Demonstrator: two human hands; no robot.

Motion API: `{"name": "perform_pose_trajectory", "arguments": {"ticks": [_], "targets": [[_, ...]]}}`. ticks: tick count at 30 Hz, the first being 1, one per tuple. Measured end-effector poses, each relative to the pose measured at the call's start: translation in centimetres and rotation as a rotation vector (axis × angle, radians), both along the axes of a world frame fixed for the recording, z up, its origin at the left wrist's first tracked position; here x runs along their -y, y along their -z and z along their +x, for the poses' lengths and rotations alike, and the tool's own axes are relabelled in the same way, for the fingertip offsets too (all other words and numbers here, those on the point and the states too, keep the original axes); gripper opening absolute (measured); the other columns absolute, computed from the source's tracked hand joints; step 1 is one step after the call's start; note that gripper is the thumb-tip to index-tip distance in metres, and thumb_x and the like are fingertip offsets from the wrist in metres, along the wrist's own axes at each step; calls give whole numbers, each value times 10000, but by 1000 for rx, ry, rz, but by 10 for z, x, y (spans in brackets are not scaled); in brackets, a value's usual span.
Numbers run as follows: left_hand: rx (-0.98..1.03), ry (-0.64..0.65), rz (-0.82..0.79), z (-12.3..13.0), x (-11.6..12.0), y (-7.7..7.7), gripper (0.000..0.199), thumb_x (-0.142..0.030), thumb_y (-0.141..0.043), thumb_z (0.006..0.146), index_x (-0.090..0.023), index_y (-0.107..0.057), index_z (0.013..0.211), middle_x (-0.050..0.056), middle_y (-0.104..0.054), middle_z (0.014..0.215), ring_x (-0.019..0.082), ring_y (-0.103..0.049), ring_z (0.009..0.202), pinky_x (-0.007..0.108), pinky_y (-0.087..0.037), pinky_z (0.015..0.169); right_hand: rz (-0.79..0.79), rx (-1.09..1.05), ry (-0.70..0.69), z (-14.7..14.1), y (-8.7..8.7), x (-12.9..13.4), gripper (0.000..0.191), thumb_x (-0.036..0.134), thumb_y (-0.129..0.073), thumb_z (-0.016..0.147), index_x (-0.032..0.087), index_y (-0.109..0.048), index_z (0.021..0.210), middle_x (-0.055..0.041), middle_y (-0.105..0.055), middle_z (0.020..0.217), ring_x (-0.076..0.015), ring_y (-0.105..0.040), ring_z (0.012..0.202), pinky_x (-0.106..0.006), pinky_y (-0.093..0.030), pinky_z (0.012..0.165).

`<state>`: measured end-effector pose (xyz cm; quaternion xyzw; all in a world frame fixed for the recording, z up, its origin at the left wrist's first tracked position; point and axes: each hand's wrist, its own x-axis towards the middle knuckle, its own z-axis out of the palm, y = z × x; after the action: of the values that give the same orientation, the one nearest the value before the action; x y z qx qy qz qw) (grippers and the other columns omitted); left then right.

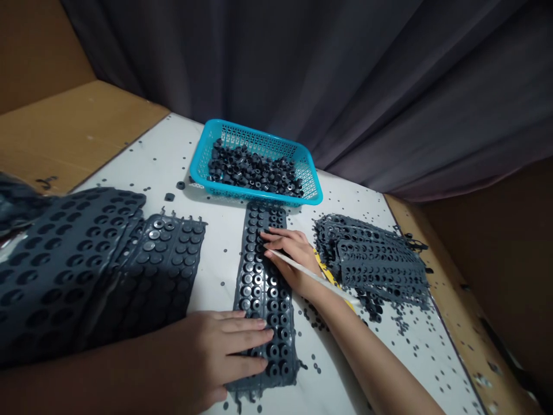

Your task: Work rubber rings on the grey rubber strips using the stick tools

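Note:
A dark grey moulded rubber sheet (272, 294) with rows of round ring-shaped parts lies lengthwise before me on the white tabletop. My left hand (233, 351) rests flat on its near end, fingers stretched out and slightly apart. Farther up the same sheet, my right hand (291, 256) has its fingers bent together around a thin pale stick-like tool (309, 274). The tool slants back along my right forearm; what its front end touches is hidden by the fingers.
A blue plastic basket (259, 193) full of small black rubber parts stands at the far end. More moulded sheets (168, 265) are stacked left. Perforated sheets (380, 259) lie piled right, beside a yellow strip (326, 268). Small black discs (401, 325) litter the table.

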<state>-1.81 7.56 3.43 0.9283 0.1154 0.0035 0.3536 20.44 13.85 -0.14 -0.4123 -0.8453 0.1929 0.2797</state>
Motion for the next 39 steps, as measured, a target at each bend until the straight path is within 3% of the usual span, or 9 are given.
{"name": "perform_pose_trajectory", "arguments": {"ticks": [5,9,13,17,21,28,30,34,39], "targets": [[58,-47,-27,-2,3,6,519,-98,-614,740,-166,-557,1252,97,-441,1420,263,-411,1307,400,-343,1102,80,48,-34,3,3,-1,39,242,-570,901,218,-600,904,-48,-712,1091,-192,-609,1101,-389,-408,913],[101,-42,27,-4,5,13,417,-240,-544,875,-186,-522,1288,75,-426,1435,243,-407,1314,383,-348,1095,291,177,-100,7,12,-10,80,244,-554,917,215,-617,878,-35,-714,1090,-163,-637,1026,-340,-393,857],[224,-61,179,-1,11,36,445,-463,-350,961,-188,-538,1255,68,-487,1394,225,-450,1286,355,-387,1058,410,292,-53,12,16,-25,119,207,-512,935,218,-628,914,-43,-697,1128,-185,-620,1035,-341,-388,821],[320,-91,380,-1,13,54,373,-383,-291,996,-220,-563,1192,42,-542,1346,185,-494,1248,315,-423,1020,240,76,124,12,9,-32,112,219,-508,928,204,-617,905,-69,-714,1037,-204,-639,970,-345,-445,820],[274,-61,456,-3,11,61,299,-351,-379,984,-255,-552,1209,-6,-549,1339,139,-498,1241,269,-432,1008,-7,-205,31,8,3,-27,61,246,-564,898,211,-612,883,-58,-709,1024,-185,-649,974,-342,-485,855],[527,-182,606,4,20,117,302,-312,-365,989,-291,-547,1229,-23,-573,1310,140,-543,1192,273,-513,912,-20,-129,-23,5,8,-25,48,253,-582,890,221,-618,888,-55,-717,1046,-201,-623,1051,-384,-446,891],[523,-176,608,4,21,115,292,-312,-377,986,-292,-562,1210,-34,-571,1312,128,-538,1195,259,-503,924,44,-64,-46,5,12,-27,63,254,-562,904,223,-616,910,-52,-718,1055,-192,-622,1048,-368,-432,884],[426,-192,558,5,19,89,229,-306,-477,953,-289,-605,1142,-63,-607,1266,93,-541,1179,228,-437,1003,282,115,-57,6,23,-31,119,229,-503,939,227,-619,911,-40,-702,1115,-167,-640,977,-335,-398,829],[433,-233,517,8,20,68,156,-300,-548,917,-242,-668,834,-92,-713,1039,81,-604,1073,176,-441,976,388,179,93,13,28,-33,145,198,-470,947,211,-614,949,-72,-684,1143,-179,-638,943,-324,-406,791]]}}
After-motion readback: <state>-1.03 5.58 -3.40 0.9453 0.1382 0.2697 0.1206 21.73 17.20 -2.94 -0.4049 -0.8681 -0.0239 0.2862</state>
